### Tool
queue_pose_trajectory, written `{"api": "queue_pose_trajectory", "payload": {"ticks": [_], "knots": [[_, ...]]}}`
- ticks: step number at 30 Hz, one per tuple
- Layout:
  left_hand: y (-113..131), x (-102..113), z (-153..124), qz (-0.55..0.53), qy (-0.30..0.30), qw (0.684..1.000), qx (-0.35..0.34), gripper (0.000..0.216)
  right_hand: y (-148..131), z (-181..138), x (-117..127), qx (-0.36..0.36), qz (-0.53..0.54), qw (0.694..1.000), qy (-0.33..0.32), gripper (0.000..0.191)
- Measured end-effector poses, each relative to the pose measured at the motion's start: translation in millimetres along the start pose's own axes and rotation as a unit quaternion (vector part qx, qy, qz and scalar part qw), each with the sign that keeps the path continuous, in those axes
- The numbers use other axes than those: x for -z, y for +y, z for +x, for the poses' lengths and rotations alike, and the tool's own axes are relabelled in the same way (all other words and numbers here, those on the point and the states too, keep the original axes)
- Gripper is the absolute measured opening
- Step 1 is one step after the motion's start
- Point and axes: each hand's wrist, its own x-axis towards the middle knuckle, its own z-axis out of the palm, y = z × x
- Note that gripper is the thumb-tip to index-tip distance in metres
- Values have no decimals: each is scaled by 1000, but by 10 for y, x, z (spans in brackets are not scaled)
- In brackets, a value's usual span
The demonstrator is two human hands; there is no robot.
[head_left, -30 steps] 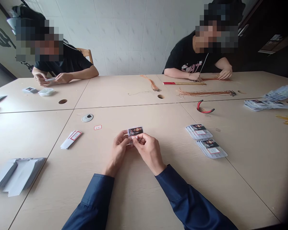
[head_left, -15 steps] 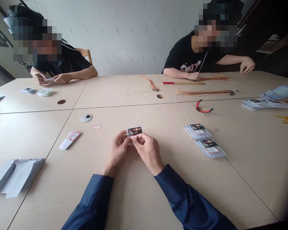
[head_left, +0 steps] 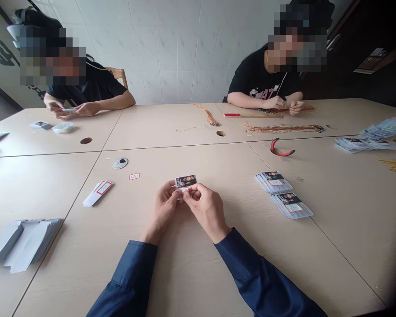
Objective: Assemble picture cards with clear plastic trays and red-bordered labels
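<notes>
Between my two hands is a small packet with a black printed label [head_left: 185, 181], held upright over the table. My left hand [head_left: 166, 200] grips it by the left side, thumb in front and fingers behind. Closed on its lower right part, my right hand [head_left: 205, 203] has its thumb against the front, near something whitish. Both thumbs cover the packet's lower half. To the right lie two fanned stacks of similar labelled packets [head_left: 276, 181]. A few white strips [head_left: 98, 193] with a red-framed sticker lie to the left, and a loose red-framed sticker [head_left: 134, 176] lies nearer my hands.
White folded papers [head_left: 36, 242] are piled at the left. Beyond my hands are a round metallic disc [head_left: 120, 163], red-handled pliers [head_left: 282, 149] and orange cord bundles [head_left: 284, 127]. More packets [head_left: 366, 144] lie far right. Two co-workers [head_left: 267, 83] sit opposite.
My hands stay almost in place on the packet. The right co-worker's raised hand has come down and in beside the other hand. The whole view has shifted slightly.
</notes>
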Motion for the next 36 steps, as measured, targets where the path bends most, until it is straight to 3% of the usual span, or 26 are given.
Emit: {"api": "queue_pose_trajectory", "payload": {"ticks": [13,20,36], "knots": [[-46,62,6,-80,-19,997,10,23,8,-1,-1,4,38,999,4,22],[-13,26,0,-23,-15,1000,8,28,22,1,-1,9,53,999,-1,23],[6,-3,-7,-33,5,999,-3,24,49,21,5,25,109,994,20,15]]}}
